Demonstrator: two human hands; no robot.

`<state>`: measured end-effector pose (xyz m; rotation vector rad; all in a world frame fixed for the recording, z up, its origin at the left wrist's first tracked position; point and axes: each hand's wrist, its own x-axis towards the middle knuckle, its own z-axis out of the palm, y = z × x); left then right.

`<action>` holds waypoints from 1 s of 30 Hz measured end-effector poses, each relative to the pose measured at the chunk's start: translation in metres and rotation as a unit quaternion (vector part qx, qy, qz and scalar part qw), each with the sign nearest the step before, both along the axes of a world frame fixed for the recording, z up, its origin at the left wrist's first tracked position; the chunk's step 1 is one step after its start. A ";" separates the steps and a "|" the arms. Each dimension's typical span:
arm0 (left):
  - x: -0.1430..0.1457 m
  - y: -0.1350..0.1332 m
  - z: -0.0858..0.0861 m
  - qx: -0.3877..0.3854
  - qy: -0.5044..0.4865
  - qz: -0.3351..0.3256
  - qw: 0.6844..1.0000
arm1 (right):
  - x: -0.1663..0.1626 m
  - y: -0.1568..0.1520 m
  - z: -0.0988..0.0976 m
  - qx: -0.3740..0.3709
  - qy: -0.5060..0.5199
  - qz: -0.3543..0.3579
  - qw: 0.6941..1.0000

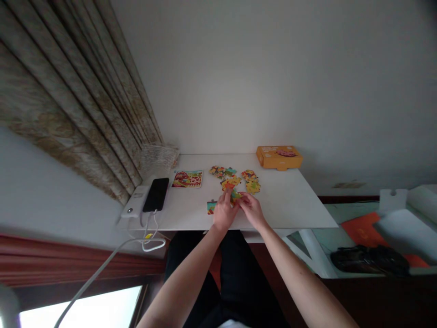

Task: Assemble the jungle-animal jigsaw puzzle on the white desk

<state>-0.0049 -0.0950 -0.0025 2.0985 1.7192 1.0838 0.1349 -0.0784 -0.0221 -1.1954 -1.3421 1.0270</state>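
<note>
Near the front of the white table, my left hand (225, 209) and my right hand (251, 208) meet over a green and yellow jigsaw puzzle piece (235, 196). The right thumb and fingers pinch its right side. My left fingers are bent at its left side, and the hand hides part of it. Just left of that hand lies a teal puzzle piece (210, 207). Beyond the hands are loose yellow pieces (232, 182), with a mixed pile of pieces (221, 171) farther back. More yellow pieces (253, 185) lie to the right.
A picture card (187, 179) lies left of the pieces. Farther left are a black phone (156, 195) and a white power bank (135, 201) with cables. An orange box (279, 157) stands at the back right, against the wall. A curtain (78, 86) hangs at left.
</note>
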 end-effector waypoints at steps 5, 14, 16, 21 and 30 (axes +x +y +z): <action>-0.005 -0.007 -0.006 0.018 0.034 -0.042 0.998 | 0.007 0.005 -0.008 0.000 -0.029 -0.043 0.999; -0.015 -0.010 -0.006 -0.018 0.137 -0.078 0.987 | 0.032 0.011 -0.012 -0.010 -0.174 0.020 0.984; -0.014 -0.011 -0.005 -0.015 0.146 -0.094 0.985 | 0.033 0.013 -0.012 0.003 -0.215 0.035 0.976; -0.014 -0.013 -0.006 -0.023 0.155 -0.126 0.980 | 0.040 0.023 -0.007 0.053 -0.308 -0.045 0.949; -0.013 -0.015 -0.008 -0.005 0.159 -0.124 0.979 | 0.043 0.041 -0.002 0.025 -0.442 -0.228 0.867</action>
